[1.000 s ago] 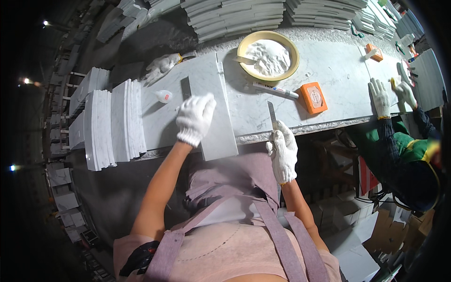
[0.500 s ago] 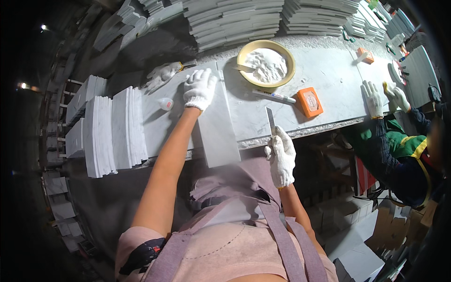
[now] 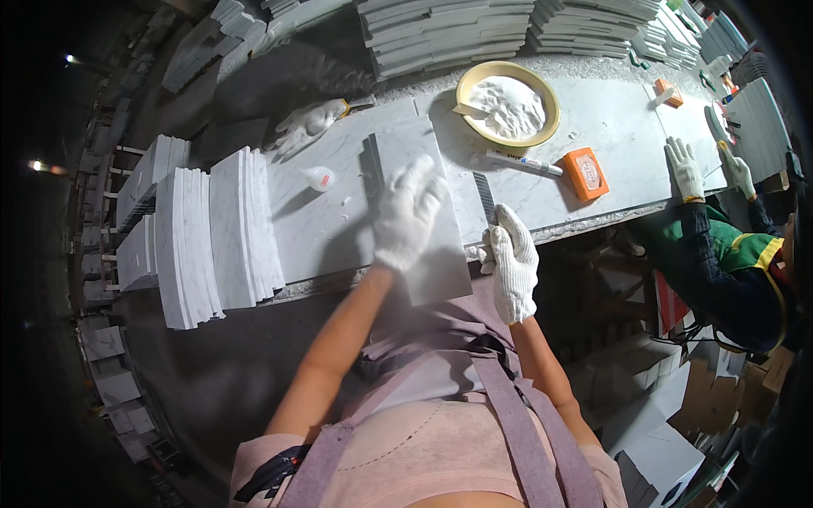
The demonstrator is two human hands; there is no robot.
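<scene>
A long grey stone tile [image 3: 440, 254] lies across the table's front edge, its near end jutting out toward me. My left hand [image 3: 411, 216], in a white knit glove, rests flat on it with fingers stretched; motion blurs it slightly. Beside the tile's right edge, my gloved right hand [image 3: 513, 267] grips a thin grey blade [image 3: 483, 196] with slanted score lines, pointing away from me. The part inside the fist is hidden. Left of the tile stands a small white squeeze bottle [image 3: 319, 179] with a red mark.
A yellow bowl [image 3: 552, 127] holds white powder and a flat scraper. Near it are a marker pen [image 3: 525, 162] and an orange box [image 3: 586, 174]. Tile stacks [image 3: 241, 229] stand at left, more at the back. A loose glove [image 3: 309, 127] lies behind. At right, a co-worker's gloved hands [image 3: 684, 168] rest on the table.
My left hand has slid toward me and to the right along the tile. My right hand still grips the blade, now nearer the tile. The view has shifted a little.
</scene>
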